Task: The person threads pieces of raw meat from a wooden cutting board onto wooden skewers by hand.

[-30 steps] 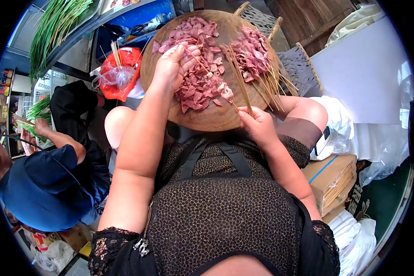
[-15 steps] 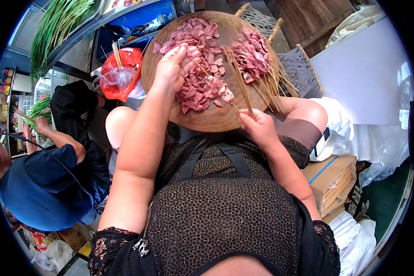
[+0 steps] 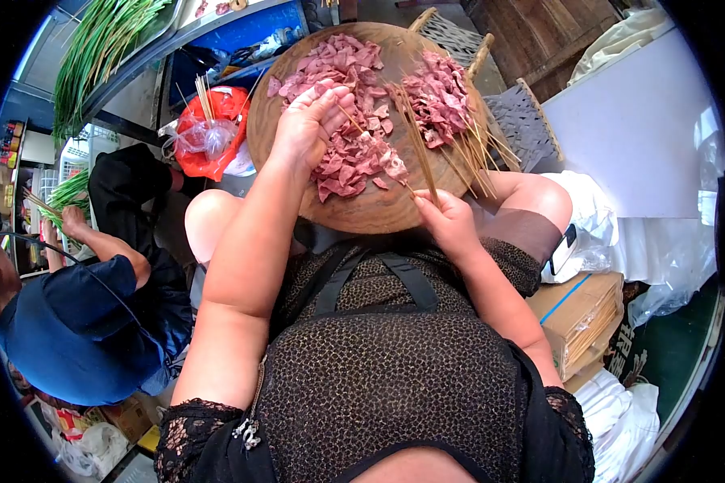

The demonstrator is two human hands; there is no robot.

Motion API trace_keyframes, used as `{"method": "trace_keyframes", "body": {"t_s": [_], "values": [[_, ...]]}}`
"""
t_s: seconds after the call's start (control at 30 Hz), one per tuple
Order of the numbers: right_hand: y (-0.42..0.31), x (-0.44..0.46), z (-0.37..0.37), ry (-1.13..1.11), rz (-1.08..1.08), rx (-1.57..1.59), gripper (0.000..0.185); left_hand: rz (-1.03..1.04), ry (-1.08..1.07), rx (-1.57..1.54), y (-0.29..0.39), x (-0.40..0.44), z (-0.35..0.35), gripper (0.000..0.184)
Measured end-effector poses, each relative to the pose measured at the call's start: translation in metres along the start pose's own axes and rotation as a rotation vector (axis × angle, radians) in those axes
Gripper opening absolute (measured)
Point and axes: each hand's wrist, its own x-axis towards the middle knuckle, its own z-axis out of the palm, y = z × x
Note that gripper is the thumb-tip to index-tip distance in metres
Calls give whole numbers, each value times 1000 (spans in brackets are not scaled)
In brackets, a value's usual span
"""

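Observation:
My left hand (image 3: 308, 121) is over the left side of a round wooden board (image 3: 354, 217), fingers curled and thumb against them beside one end of a thin skewer; whatever they pinch is hidden. My right hand (image 3: 449, 224), at the board's near edge, grips the other end of that skewer and a bundle of bare wooden skewers (image 3: 420, 153) pointing away. Pale meat pieces (image 3: 393, 166) are threaded on the single skewer. Under it lies a pile of loose pink meat slices (image 3: 338, 64). Loaded meat skewers (image 3: 439, 92) lie at the board's right, their sticks pointing toward me.
At the left a person in blue (image 3: 80, 322) handles green stalks (image 3: 71, 189). A red bag (image 3: 209, 133) with skewers stands beside the board. Long green stalks (image 3: 97, 56) hang at upper left. To the right are a woven seat (image 3: 528, 121), white panel (image 3: 628, 129) and cardboard stack (image 3: 580, 318).
My left hand has shifted slightly right and its fingers have drawn closer together. My right hand has barely moved, still on the skewers. The co-worker's hands and stalks have moved a little.

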Motion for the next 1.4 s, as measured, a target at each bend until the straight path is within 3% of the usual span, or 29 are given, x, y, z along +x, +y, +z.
{"method": "trace_keyframes", "body": {"t_s": [0.27, 0.73, 0.93, 1.0, 1.03, 1.07, 1.13, 1.27, 1.4], "values": [[1, 1, -6, 14, -16, -34, 18, -98, -146, 45, 10, -8, 4, 29], [-6, 8, -20, -26, 12, -21, 18, -201, -249, 155, 10, -9, 9, 27], [-5, 17, -13, -45, 44, 130, 18, -269, -296, 284, 1, -15, 17, 30], [-12, 16, -18, -32, 83, 214, 19, -150, -271, 534, 4, -14, 18, 30], [-15, 16, -20, -2, 91, 221, 20, -11, -261, 810, 7, -14, 18, 26], [-17, 15, -22, -2, 93, 220, 20, -13, -261, 809, 7, -13, 12, 26], [-19, 13, -27, 22, 102, 255, 19, 333, -436, 1557, 2, -10, -2, 19], [-13, 10, -28, 19, 115, 287, 18, -11, -527, 1932, 0, -31, 7, 21], [-12, 8, -23, 22, 111, 243, 18, 21, -465, 2068, -18, -36, -5, 21]]}}
